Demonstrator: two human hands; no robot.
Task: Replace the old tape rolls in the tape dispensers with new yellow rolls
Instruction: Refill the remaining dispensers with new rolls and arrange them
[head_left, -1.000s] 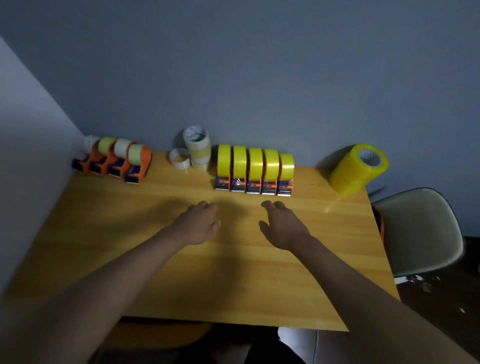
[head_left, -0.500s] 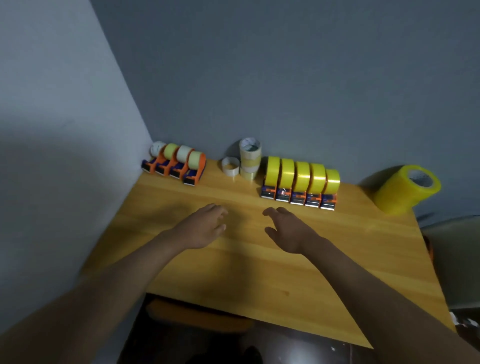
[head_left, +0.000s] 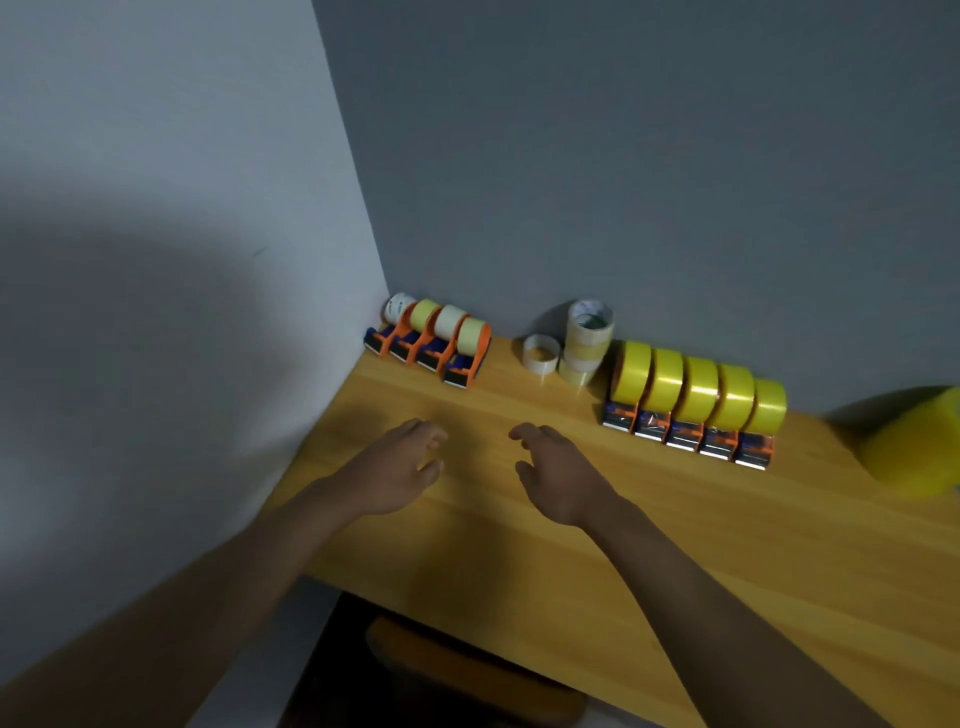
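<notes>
Several orange tape dispensers with pale old rolls (head_left: 435, 343) stand in a row in the table's far left corner. Several dispensers carrying bright yellow rolls (head_left: 696, 402) line up at the far right of centre. A stack of pale used rolls (head_left: 586, 340) and one loose pale roll (head_left: 541, 354) sit between the two rows. My left hand (head_left: 400, 467) and my right hand (head_left: 556, 470) hover over the wooden table (head_left: 675, 545), fingers relaxed, holding nothing, below the gap between the rows.
A big yellow tape pack (head_left: 919, 447) lies at the right edge. Walls meet behind the left dispensers. An orange seat (head_left: 467, 675) shows below the table's front edge.
The view has swung left, so everything sits further right in the frame. Both hands have moved left toward the orange dispensers, still holding nothing.
</notes>
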